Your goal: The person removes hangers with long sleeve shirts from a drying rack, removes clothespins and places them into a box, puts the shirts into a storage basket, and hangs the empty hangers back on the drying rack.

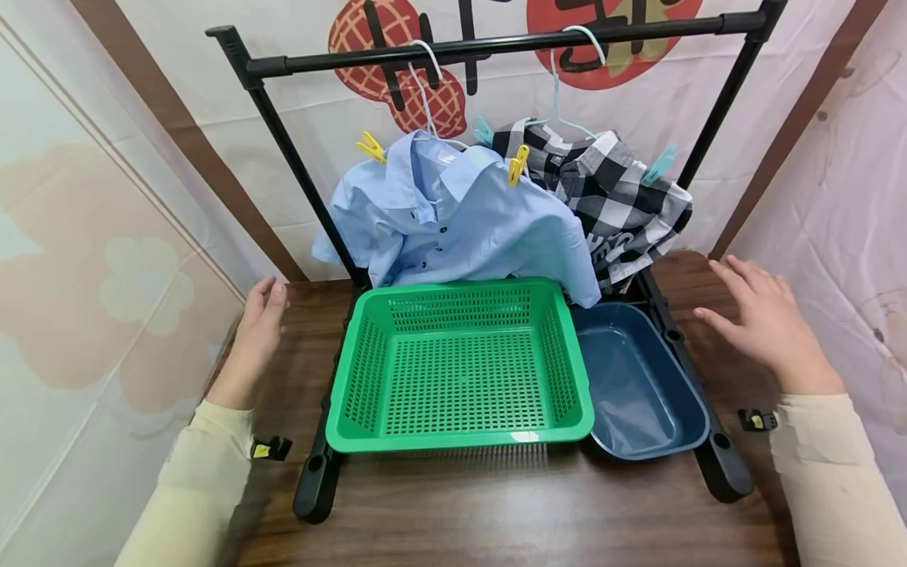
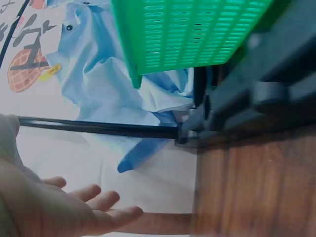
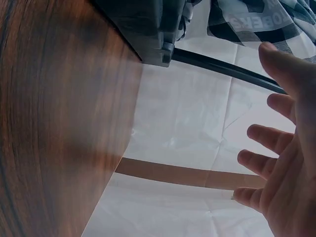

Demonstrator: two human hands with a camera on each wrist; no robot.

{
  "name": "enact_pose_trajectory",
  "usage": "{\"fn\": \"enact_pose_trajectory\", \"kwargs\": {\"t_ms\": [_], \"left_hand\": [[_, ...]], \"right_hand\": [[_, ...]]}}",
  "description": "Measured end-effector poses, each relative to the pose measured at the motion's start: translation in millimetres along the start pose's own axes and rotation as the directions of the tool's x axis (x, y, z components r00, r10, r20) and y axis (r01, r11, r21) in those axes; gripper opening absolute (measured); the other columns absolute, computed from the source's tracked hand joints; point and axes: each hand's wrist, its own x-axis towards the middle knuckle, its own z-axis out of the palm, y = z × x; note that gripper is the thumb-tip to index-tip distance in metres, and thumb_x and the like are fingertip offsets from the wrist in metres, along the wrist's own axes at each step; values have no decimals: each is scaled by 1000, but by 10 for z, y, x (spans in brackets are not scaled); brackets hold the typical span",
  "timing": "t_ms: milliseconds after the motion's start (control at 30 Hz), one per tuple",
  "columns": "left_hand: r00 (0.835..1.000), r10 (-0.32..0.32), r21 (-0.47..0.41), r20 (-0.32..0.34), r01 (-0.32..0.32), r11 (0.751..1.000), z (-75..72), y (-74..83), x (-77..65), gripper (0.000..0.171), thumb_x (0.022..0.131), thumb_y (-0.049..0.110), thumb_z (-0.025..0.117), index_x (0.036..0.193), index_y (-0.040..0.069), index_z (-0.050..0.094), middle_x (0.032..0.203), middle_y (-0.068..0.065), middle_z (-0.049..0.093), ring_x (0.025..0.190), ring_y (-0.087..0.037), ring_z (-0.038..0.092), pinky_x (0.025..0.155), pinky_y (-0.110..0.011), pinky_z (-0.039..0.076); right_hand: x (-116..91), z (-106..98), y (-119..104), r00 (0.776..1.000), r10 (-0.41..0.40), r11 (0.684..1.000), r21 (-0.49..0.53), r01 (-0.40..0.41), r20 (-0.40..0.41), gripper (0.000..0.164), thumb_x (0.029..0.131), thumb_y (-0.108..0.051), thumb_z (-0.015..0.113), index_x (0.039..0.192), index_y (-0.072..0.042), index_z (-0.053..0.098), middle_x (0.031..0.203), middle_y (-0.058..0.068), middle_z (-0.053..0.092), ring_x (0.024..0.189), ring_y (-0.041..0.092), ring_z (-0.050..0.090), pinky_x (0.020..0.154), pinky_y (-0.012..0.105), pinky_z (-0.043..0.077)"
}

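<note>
To the left of the black rack, my left hand [image 1: 260,327] hovers with relaxed fingers, holding nothing. My right hand [image 1: 765,319] is spread out on the other side, also holding nothing. A light blue shirt [image 1: 468,220] hangs from the rack's bar [image 1: 496,43] on a white hanger, with yellow clothespins [image 1: 518,165] at its shoulders. Beside it a black-and-white checked shirt [image 1: 616,197] hangs on a pale blue hanger with light blue clothespins [image 1: 660,164]. In the left wrist view the left fingers [image 2: 103,201] are apart; the right fingers [image 3: 269,138] look loosely bent in the right wrist view.
A green perforated basket [image 1: 460,443] stands between the rack's feet, in front of the blue shirt. Partly under its right side sits a dark blue basin [image 1: 638,378]. The rack's black feet [image 1: 724,465] rest on the brown wooden table [image 1: 496,512]. Printed cloth walls surround it.
</note>
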Motion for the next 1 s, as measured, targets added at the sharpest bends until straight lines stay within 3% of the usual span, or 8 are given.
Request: {"fn": "enact_pose_trajectory", "kwargs": {"t_ms": [67,200,300,400,500,633,800,1000], "left_hand": [[1000,-5,-13,-20,5,1000,-6,41,43,78,108,53,34,163,6,7,162,-29,24,146,-46,31,110,-64,36],[1000,-4,16,-19,4,1000,-33,177,127,84,103,45,57,164,11,11,162,-22,29,147,-39,35,114,-51,40],[1000,7,58,-7,-7,998,-62,310,196,89,99,43,66,163,13,13,162,-19,32,147,-37,38,114,-40,42],[1000,19,52,-14,-18,998,-90,450,281,88,98,44,67,163,13,16,160,-18,34,145,-35,41,99,-24,51],[998,31,17,-49,-30,999,-116,582,367,85,97,45,67,162,15,20,156,-14,39,141,-29,47,83,-15,52],[994,33,-88,-108,-43,995,-136,743,461,80,94,42,72,157,19,28,143,-1,47,129,-18,54,78,-16,53],[985,43,-250,-167,-84,965,-121,888,548,75,91,34,78,151,21,35,132,4,49,119,-12,55,76,-18,52],[978,79,-219,-192,-122,968,-105,1009,657,73,92,33,77,151,22,36,135,3,49,129,-18,52,83,-21,52]], "right_hand": [[-5,0,0,1000,-2,1000,3,2,-7,79,97,-40,69,161,-12,31,162,27,29,148,50,24,120,69,7],[-2,2,-1,999,-33,999,3,33,-17,72,97,-35,69,157,-9,39,158,28,35,143,52,31,119,68,15],[2,6,-6,998,-55,998,1,55,-10,69,98,-33,69,155,-8,41,155,29,38,138,54,36,116,69,20],[-2,5,-10,998,-55,998,8,55,-5,67,98,-33,68,155,-7,42,154,30,40,137,54,37,113,70,23],[-9,-3,-14,999,-45,999,13,45,-6,66,99,-33,68,154,-8,43,153,30,41,136,54,38,110,72,25],[-9,-11,-19,999,-41,999,0,41,-4,65,98,-32,68,153,-7,44,151,30,42,135,54,39,107,72,27],[-11,-16,-15,999,-43,999,-11,43,-11,64,97,-30,70,151,-6,46,149,30,44,134,54,40,105,72,28],[-31,-60,-21,997,-47,998,-39,45,-56,61,96,-27,71,147,-2,50,141,31,52,128,52,47,103,69,34]]}}
